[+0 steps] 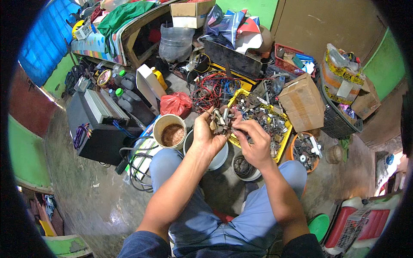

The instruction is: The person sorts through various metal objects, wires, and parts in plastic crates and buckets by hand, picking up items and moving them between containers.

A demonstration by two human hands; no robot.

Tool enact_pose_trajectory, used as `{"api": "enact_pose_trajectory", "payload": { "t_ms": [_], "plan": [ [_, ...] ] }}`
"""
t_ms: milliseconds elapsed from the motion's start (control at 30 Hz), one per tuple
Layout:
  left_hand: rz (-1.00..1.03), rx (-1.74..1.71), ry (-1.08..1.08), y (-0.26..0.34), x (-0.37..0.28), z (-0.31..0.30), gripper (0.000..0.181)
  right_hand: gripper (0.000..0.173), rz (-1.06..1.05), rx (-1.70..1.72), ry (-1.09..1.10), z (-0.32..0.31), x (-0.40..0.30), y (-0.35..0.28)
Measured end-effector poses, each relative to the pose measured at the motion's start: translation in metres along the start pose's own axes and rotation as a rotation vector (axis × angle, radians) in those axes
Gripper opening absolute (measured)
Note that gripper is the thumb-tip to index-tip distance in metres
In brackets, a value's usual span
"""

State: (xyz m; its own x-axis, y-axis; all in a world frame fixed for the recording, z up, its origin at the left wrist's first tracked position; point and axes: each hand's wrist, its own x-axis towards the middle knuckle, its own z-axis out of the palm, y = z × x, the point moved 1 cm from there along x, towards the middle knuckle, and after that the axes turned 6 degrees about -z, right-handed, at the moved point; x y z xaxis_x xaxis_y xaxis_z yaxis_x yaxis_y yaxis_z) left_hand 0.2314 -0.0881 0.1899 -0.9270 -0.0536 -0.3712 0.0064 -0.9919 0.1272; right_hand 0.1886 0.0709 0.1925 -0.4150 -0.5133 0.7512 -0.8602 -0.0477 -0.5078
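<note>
My left hand is cupped palm up, holding a loose pile of metal bolts and small hardware. My right hand meets it from the right, thumb and forefinger pinching a small dark metal piece at the pile's edge. Its exact shape is too small to tell. Below my hands is a pale bucket, partly hidden by my left forearm. Left of it stands a cream bucket with brown granular matter inside. Behind my right hand lies a yellow crate full of mixed hardware.
A white tub holding coiled dark wire sits between my knees. To the right are an orange bucket of parts and a cardboard box. Tangled wires and a red plastic bag lie ahead; a black case stands left.
</note>
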Motion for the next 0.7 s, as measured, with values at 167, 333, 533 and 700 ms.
{"api": "enact_pose_trajectory", "payload": {
  "t_ms": [167, 333, 533, 700],
  "plan": [
    [-0.030, -0.067, -0.002, -0.003, 0.009, -0.004, 0.038, 0.025, 0.045, 0.021, 0.036, 0.000, -0.003, 0.004],
    [0.027, 0.039, 0.043, -0.011, 0.015, -0.007, 0.038, 0.031, 0.015, -0.009, 0.022, -0.001, -0.004, 0.006],
    [-0.021, 0.117, 0.008, -0.016, 0.019, -0.012, 0.037, 0.026, 0.066, -0.003, 0.058, -0.002, -0.010, 0.012],
    [-0.025, 0.118, 0.022, -0.014, 0.019, -0.012, 0.037, 0.021, 0.145, 0.054, 0.113, 0.001, -0.009, 0.010]
  ]
}}
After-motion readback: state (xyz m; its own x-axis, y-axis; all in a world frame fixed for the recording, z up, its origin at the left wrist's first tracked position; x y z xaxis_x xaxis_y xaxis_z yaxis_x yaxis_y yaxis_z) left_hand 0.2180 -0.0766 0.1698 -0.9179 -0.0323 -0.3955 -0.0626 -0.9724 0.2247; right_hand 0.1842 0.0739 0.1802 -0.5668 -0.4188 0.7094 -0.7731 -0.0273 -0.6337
